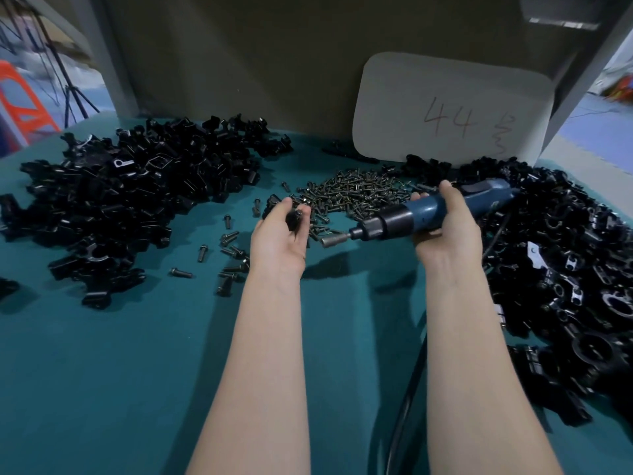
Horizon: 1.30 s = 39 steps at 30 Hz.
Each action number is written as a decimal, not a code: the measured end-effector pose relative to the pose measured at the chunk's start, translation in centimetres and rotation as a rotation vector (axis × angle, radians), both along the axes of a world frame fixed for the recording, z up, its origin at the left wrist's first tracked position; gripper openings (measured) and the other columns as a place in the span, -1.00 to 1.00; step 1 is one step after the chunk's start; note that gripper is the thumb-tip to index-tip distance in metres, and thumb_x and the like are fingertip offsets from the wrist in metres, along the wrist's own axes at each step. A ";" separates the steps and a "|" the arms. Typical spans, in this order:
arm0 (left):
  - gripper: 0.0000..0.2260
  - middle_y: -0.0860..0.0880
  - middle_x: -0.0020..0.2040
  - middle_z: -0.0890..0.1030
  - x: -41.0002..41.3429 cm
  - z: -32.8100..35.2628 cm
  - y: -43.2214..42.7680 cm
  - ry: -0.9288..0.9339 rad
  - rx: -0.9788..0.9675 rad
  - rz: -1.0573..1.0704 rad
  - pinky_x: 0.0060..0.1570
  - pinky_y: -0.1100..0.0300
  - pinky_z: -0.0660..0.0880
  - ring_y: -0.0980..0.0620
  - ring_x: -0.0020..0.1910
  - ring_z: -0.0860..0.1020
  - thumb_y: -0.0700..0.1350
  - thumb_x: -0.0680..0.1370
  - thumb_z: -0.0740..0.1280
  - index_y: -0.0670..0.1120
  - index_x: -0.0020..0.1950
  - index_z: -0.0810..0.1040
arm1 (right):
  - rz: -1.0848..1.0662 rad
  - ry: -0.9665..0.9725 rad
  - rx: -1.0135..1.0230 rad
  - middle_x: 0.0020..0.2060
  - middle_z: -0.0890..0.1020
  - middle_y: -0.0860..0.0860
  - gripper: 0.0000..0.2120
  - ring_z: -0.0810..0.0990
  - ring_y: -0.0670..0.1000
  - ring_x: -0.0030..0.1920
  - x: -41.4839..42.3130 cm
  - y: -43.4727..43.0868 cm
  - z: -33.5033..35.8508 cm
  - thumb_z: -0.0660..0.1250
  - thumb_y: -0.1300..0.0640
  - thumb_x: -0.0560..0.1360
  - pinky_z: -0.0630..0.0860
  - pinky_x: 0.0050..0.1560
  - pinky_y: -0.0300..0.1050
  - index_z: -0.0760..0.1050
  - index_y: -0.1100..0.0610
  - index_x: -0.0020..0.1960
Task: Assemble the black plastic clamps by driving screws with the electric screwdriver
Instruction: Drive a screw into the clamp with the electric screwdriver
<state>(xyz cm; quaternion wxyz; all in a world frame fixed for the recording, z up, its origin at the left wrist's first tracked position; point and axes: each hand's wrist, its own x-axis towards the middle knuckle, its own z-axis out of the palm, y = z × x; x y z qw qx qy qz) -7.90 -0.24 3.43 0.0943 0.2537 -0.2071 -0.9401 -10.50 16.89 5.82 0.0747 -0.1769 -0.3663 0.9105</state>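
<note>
My right hand grips the blue electric screwdriver, which lies level with its silver bit pointing left. My left hand is curled round a small black clamp part, a short way left of the bit. Behind both hands lies a heap of dark screws on the teal table. A big pile of black clamp pieces covers the left side. Another pile of black clamps fills the right side.
Loose screws are scattered left of my left hand. The screwdriver's black cable runs down along my right forearm. A white card marked 44 leans against the back wall. An orange stool stands beyond the table at far left.
</note>
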 end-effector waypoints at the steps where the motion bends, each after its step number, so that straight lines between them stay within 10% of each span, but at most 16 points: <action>1: -0.85 -0.23 0.08 0.53 0.0 0.0 0.0 0.005 0.008 -0.002 0.00 0.11 0.61 -0.09 -0.06 0.56 -0.29 0.57 0.33 -0.23 0.10 0.43 | 0.017 0.003 -0.046 -0.11 0.59 0.13 -0.87 0.66 0.07 -0.19 0.0 0.0 0.1 0.40 0.24 0.49 0.64 -0.07 -0.02 0.45 0.19 -0.06; 8: -0.87 -0.20 -0.05 0.52 -0.2 -0.1 0.1 0.026 -0.028 0.005 -0.14 0.14 0.63 -0.06 -0.12 0.55 -0.31 0.57 0.32 -0.23 0.08 0.41 | 0.101 -0.014 -0.052 -0.02 0.52 0.16 -0.82 0.58 0.22 0.17 0.2 -0.2 0.2 0.42 0.27 0.45 0.57 0.11 0.16 0.43 0.17 -0.06; 14: -0.84 -0.10 -0.07 0.55 0.0 -0.6 1.1 -0.041 -0.466 -0.020 0.08 0.12 0.58 -0.01 -0.13 0.60 -0.24 0.58 0.33 -0.10 -0.15 0.40 | 0.077 0.027 -0.047 -0.12 0.55 0.09 -0.85 0.63 0.06 -0.13 0.2 -0.9 0.6 0.40 0.21 0.49 0.61 -0.06 0.01 0.46 0.19 -0.01; 21: -0.88 -0.03 -0.14 0.59 0.0 -1.6 0.8 -0.140 -0.908 0.034 0.03 0.05 0.57 -0.09 -0.09 0.63 -0.12 0.56 0.35 -0.03 -0.16 0.45 | -0.173 0.092 -0.201 0.13 0.54 0.08 -0.69 0.62 0.05 -0.03 0.2 -0.5 0.7 0.42 -0.04 0.48 0.58 0.13 0.01 0.42 0.09 0.09; 27: -0.85 -0.05 -0.16 0.59 0.3 -1.6 1.3 -0.271 -1.342 -0.034 -0.41 0.17 0.32 0.01 -0.31 0.48 -0.04 0.56 0.31 -0.10 0.02 0.51 | -0.224 0.098 -0.246 0.20 0.53 0.10 -0.71 0.62 0.03 -0.03 0.5 -1.4 0.4 0.42 0.05 0.49 0.59 -0.11 -0.12 0.37 0.09 0.09; 39: -0.83 -0.10 -0.09 0.66 0.6 -1.1 1.2 -0.325 -1.480 -0.135 -0.17 0.09 0.49 -0.12 -0.09 0.62 -0.06 0.53 0.31 -0.11 0.06 0.53 | -0.251 0.128 -0.182 0.00 0.53 0.05 -0.63 0.60 -0.01 -0.08 0.4 -1.8 0.1 0.37 0.02 0.53 0.56 -0.17 -0.20 0.29 0.09 0.21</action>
